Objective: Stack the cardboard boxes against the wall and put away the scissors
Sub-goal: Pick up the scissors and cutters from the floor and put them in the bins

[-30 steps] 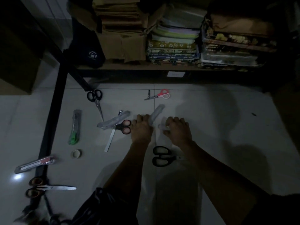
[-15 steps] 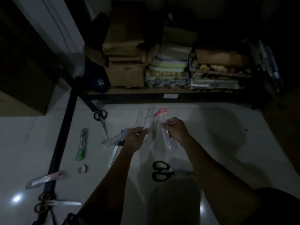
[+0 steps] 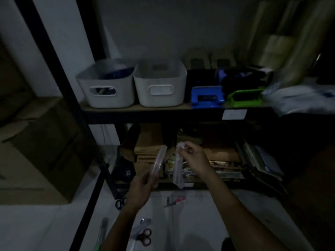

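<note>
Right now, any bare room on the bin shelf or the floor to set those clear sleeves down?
The bin shelf is packed: two white bins, blue hole punch, green tool, plastic bags. Bare floor tile lies right of the red-handled scissors; the left side holds more scissors. Both hands grip sleeves: left hand, right hand.

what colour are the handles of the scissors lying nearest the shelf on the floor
Red or pinkish handles on those scissors, seen in the head view.
</note>
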Motion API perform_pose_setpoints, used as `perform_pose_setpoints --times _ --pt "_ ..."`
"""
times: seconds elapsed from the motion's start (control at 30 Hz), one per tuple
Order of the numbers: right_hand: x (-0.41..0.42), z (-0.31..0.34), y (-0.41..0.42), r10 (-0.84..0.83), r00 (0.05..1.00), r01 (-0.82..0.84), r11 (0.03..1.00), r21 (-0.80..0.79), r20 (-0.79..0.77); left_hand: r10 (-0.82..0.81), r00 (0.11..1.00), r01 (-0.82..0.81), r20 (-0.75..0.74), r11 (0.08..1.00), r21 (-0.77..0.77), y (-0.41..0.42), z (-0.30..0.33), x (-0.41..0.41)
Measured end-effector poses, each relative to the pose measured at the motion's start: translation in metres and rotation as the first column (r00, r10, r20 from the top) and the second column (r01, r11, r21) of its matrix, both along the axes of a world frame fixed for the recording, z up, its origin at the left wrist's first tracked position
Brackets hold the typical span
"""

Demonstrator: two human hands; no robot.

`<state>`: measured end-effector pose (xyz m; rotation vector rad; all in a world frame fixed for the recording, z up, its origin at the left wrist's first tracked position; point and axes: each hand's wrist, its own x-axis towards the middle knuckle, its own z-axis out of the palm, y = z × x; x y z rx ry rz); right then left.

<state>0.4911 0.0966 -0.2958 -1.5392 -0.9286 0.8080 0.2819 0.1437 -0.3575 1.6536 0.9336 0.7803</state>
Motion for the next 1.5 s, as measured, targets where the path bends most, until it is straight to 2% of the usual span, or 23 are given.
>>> perform_pose_setpoints --times 0.1,0.3,0.4,0.5,0.57,0.67,0.77,0.83,0.9,0.97,1.03,1.2,1.5 --pt "-0.003 0.045 -0.001 0.056 0.997 -0.061 0.992 0.109 0.043 -0.019 0.999 0.016 0.036 0.997 0.074 -0.007 0.043 -0.005" --pt "-0.004 0.124 0.008 0.025 0.992 -0.059 0.958 0.279 0.123 -0.022 0.983 -0.005 0.181 0.989 0.146 -0.003 0.125 0.0" --pt "-0.007 0.168 0.018 -0.085 0.992 0.039 0.911 0.411 0.094 0.004 0.971 -0.049 0.239 0.982 0.184 -0.002 0.159 -0.001" --pt "-0.008 0.216 0.035 -0.227 0.973 0.175 0.82 0.546 0.03 0.045 0.954 -0.113 0.296 0.97 0.217 0.003 0.189 -0.006" --pt "-0.01 0.238 0.043 -0.27 0.962 0.24 0.783 0.574 -0.034 0.063 0.955 -0.14 0.29 0.957 0.252 0.009 0.202 -0.009" --pt "-0.01 0.244 0.058 -0.361 0.93 0.336 0.757 0.561 -0.069 0.103 0.94 -0.191 0.327 0.949 0.251 0.017 0.218 -0.009" --pt "-0.005 0.24 0.073 -0.504 0.861 0.397 0.746 0.536 0.065 0.117 0.935 -0.215 0.335 0.938 0.272 0.025 0.235 -0.005" --pt "0.0 0.24 0.081 -0.531 0.825 0.386 0.778 0.495 0.192 0.137 0.936 -0.243 0.326 0.919 0.312 0.03 0.247 -0.001" --pt "0.003 0.239 0.088 -0.471 0.785 0.32 0.864 0.39 0.401 0.17 0.929 -0.272 0.329 0.915 0.297 0.037 0.258 0.004" --pt "0.006 0.238 0.096 -0.375 0.684 0.269 0.927 0.261 0.626 0.192 0.918 -0.285 0.348 0.928 0.24 0.046 0.268 0.011" --pt "0.009 0.237 0.1 -0.298 0.591 0.26 0.95 0.172 0.75 0.214 0.918 -0.297 0.333 0.928 0.223 0.055 0.274 0.018" --pt "0.014 0.236 0.099 -0.186 0.543 0.196 0.976 0.092 0.819 0.209 0.925 -0.299 0.316 0.916 0.269 0.059 0.277 0.03" --pt "0.015 0.229 0.092 -0.215 0.568 0.169 0.975 0.142 0.795 0.213 0.917 -0.291 0.337 0.936 0.2 0.077 0.275 0.039"
